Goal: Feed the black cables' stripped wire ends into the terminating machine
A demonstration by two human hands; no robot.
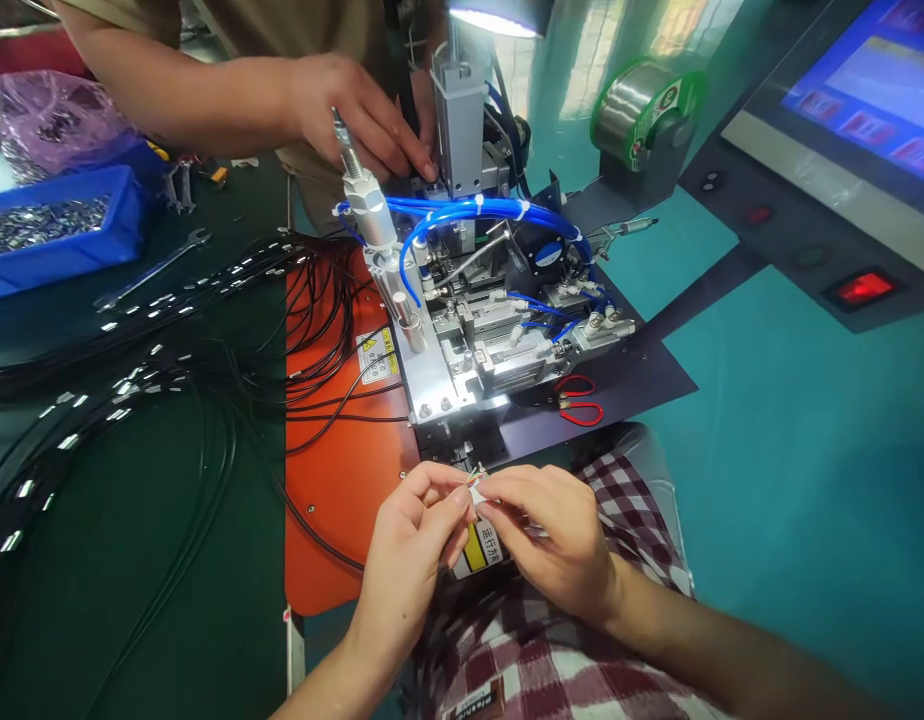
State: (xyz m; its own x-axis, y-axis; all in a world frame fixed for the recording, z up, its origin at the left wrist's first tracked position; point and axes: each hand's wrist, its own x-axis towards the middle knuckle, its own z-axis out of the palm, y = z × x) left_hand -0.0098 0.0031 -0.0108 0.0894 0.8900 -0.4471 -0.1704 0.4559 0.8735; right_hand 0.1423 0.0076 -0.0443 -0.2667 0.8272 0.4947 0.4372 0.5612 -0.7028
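Note:
My left hand [406,545] is closed in a pinch on thin coloured wires [474,478], whose bare-looking tips point up. A black cable [321,540] runs across the orange plate towards that hand and passes out of sight behind it. Opposite, the thumb and forefinger of my right hand [563,530] pinch a small white piece [476,494] against the wires. Fingertips cover most of it, so its kind cannot be made out. Both hands meet just in front of a metal machine [499,340] with blue air tubes [477,208].
A co-worker's hand [357,120] reaches to the machine's back. Left are bundled black cables [139,385], a wrench [151,270] and a blue bin [64,250] of metal parts. Red-handled scissors [580,402], a solder spool [634,115] and a screen panel [859,110] stand right.

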